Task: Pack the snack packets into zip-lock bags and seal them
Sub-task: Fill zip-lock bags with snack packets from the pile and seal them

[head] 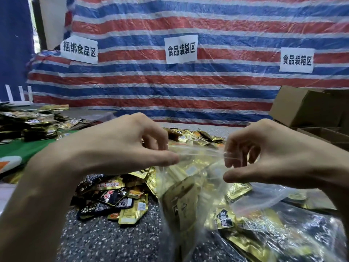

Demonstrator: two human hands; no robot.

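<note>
Bag (200, 157) btm cut off; packets (181, 203) inside blurred

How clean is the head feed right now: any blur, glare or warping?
Head view: zip-lock bag motion-blurred, its film glaring; left hand and right hand fairly sharp; the wide lens bows the striped tarp at the edges.

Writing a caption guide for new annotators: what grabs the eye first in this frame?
At centre, the left hand and right hand pinch the top edge of a clear zip-lock bag of gold snack packets. Loose packets lie heaped below the left hand. Behind hangs a red-white-blue striped tarp with three paper signs.
</note>
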